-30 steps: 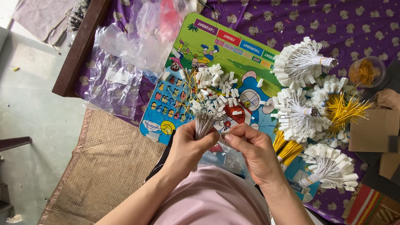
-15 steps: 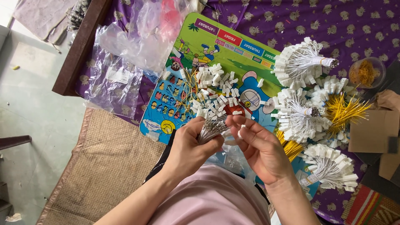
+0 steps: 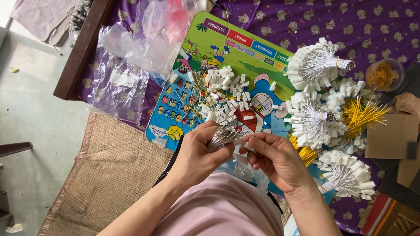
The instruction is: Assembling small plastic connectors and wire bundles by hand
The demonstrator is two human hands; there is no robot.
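The left hand [image 3: 199,153] is closed around a small bunch of thin white wires [image 3: 223,135], which fans up out of the fist just below the loose pile of white connectors [image 3: 225,94]. The right hand [image 3: 275,159] pinches a single white connector piece [image 3: 248,146] between thumb and fingertips, right beside the bunch's tips; whether that piece already joins a wire is too small to tell. How many wires the bunch holds cannot be counted, since the strands blur together and their lower ends are hidden inside the palm.

The loose connectors lie scattered on a colourful cartoon board [image 3: 218,48], mixed with a few yellow wires; there are too many to count. To the right lie four finished white fan-shaped bundles: one at the top [image 3: 313,65], one in the middle [image 3: 308,122], one behind the yellow wire bundle [image 3: 363,116], and one at the bottom [image 3: 345,175]. A second yellow bunch [image 3: 304,153] is partly hidden behind the right hand. One small clear bowl of yellow rubber bands [image 3: 381,75] sits near the right edge. Crumpled clear plastic bags [image 3: 131,57] cover the board's upper left corner. Everything rests on a purple patterned cloth [image 3: 385,26]; a woven mat [image 3: 113,175] lies lower left. Cardboard [image 3: 389,135] is cut off at the right edge.
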